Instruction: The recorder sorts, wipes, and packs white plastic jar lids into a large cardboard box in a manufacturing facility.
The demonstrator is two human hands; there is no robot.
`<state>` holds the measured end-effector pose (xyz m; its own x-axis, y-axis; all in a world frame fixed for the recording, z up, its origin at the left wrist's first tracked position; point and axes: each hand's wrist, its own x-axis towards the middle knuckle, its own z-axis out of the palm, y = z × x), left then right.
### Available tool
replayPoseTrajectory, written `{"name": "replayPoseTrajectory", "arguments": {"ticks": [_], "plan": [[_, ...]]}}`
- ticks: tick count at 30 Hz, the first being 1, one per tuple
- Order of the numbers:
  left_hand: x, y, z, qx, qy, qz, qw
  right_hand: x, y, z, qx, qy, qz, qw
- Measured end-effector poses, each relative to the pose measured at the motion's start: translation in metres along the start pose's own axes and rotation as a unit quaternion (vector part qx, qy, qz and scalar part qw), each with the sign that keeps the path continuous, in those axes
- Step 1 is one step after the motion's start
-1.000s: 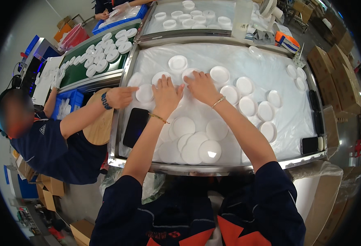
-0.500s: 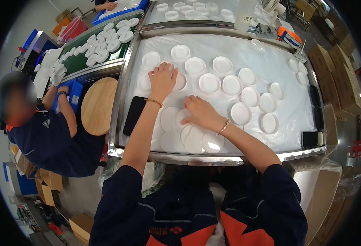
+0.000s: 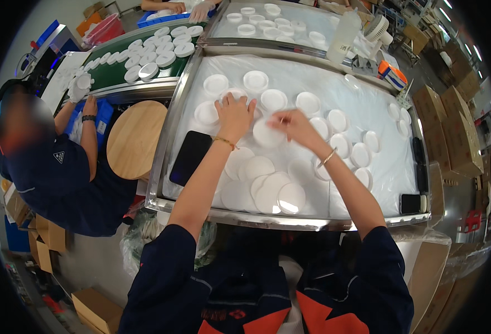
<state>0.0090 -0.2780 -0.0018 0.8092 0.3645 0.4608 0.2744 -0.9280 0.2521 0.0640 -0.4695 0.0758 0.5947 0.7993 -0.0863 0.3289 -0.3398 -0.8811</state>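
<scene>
My left hand (image 3: 236, 118) lies palm down over the round white lids at the left of the plastic-covered tray table. Its fingers are spread, partly covering a white lid (image 3: 235, 93). With fingertips closed, my right hand (image 3: 301, 130) grips the edge of a thin white disc (image 3: 267, 133); both are slightly blurred. Nearer me is an overlapping pile of flat white discs (image 3: 269, 192). Several shallow, rimmed lids, such as one lid (image 3: 273, 100), are spread beyond and to the right of my hands.
A black phone (image 3: 191, 158) lies left of my left forearm. Metal edging (image 3: 256, 219) borders the table. At left, a co-worker (image 3: 61, 161) sits by a green conveyor (image 3: 107, 85) carrying white lids. A round wooden board (image 3: 137, 139), a clear bottle (image 3: 344, 36) and stacked cartons (image 3: 448, 119) stand around.
My right hand has moved away from me from the disc pile, with a thin white disc now in its fingers. My left hand stays over the lids. The view has shifted slightly.
</scene>
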Motion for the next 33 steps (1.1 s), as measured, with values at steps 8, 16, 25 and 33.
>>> {"name": "replayPoseTrajectory", "arguments": {"ticks": [8,16,25,33], "plan": [[-0.006,-0.001,-0.023,-0.048,-0.094,-0.001,0.994,0.137,0.046,-0.013,-0.209,0.303,-0.227,0.902],[-0.004,-0.009,-0.025,-0.045,-0.057,-0.045,0.996,0.142,0.063,0.025,-0.439,0.276,-0.258,0.815],[0.016,0.009,-0.018,-0.091,-0.009,-0.082,0.992,0.145,0.052,0.01,-0.456,0.178,-0.199,0.849],[0.038,0.008,0.001,-0.1,-0.05,-0.139,0.984,0.123,0.054,0.005,-0.416,0.177,-0.199,0.869]]}}
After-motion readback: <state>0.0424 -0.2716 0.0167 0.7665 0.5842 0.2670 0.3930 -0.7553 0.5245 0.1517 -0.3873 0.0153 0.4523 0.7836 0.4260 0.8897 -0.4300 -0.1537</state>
